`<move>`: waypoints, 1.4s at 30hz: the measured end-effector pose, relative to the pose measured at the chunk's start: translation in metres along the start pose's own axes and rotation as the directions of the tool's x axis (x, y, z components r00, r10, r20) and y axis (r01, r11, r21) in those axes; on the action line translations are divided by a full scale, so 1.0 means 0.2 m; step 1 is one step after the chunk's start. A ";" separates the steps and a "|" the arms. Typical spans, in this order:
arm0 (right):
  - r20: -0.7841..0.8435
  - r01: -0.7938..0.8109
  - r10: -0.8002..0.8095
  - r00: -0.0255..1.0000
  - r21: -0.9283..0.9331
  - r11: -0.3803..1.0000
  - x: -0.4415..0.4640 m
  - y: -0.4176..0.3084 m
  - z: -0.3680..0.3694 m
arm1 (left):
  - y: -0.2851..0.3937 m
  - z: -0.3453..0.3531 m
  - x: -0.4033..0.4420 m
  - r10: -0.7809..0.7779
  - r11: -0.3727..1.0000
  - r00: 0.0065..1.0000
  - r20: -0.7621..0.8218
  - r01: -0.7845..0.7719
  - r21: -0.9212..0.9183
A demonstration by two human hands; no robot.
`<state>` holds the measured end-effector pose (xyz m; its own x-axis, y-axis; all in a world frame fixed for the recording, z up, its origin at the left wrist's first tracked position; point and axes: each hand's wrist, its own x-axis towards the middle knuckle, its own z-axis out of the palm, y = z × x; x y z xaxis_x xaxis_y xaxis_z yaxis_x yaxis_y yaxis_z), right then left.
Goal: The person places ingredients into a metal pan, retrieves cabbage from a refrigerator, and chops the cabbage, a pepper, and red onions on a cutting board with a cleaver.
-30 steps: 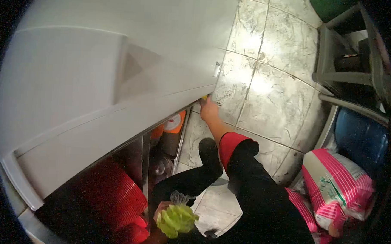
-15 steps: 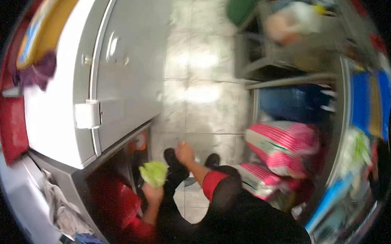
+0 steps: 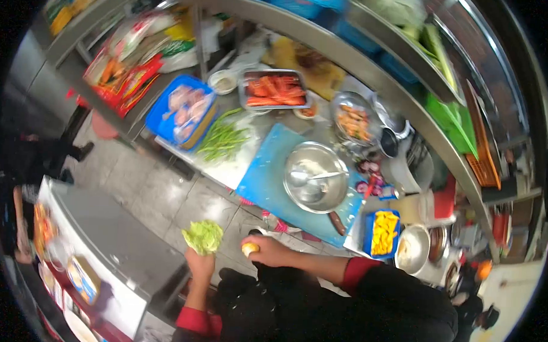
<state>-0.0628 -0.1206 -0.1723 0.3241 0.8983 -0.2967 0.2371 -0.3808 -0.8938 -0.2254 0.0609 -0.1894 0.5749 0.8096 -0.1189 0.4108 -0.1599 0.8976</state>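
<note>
My left hand is closed around the base of a pale green lettuce, its leaves pointing up. A small yellowish round thing, perhaps a lemon, sticks out of my closed right hand. Both hands are in front of my body, above the floor and short of the worktable. Closest to them on the table is a blue cutting board bearing a steel bowl with a spoon inside. A knife lies at the board's near edge.
On the table are a tray of red-orange strips, green beans, a blue tub of raw meat and yellow pieces in a blue container. A metal shelf overhangs the back. Other people stand left and lower right.
My view has swung from the aisle beside the white fridge to the worktable. The lettuce is still in my left hand, and the small yellowish thing now shows clearly in my right.
</note>
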 end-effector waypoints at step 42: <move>-0.615 0.031 0.360 0.701 0.531 0.847 -0.61 0.77 -2.63 | 0.68 0.50 0.44 0.220 0.973 0.949 0.226 -0.199 -0.114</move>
<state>0.4158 -0.4050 -0.0960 0.8763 0.3574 -0.3231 -0.2758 -0.1778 -0.9446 -0.0483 0.0538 -0.1196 0.7959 0.6053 -0.0111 0.2047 -0.2519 0.9458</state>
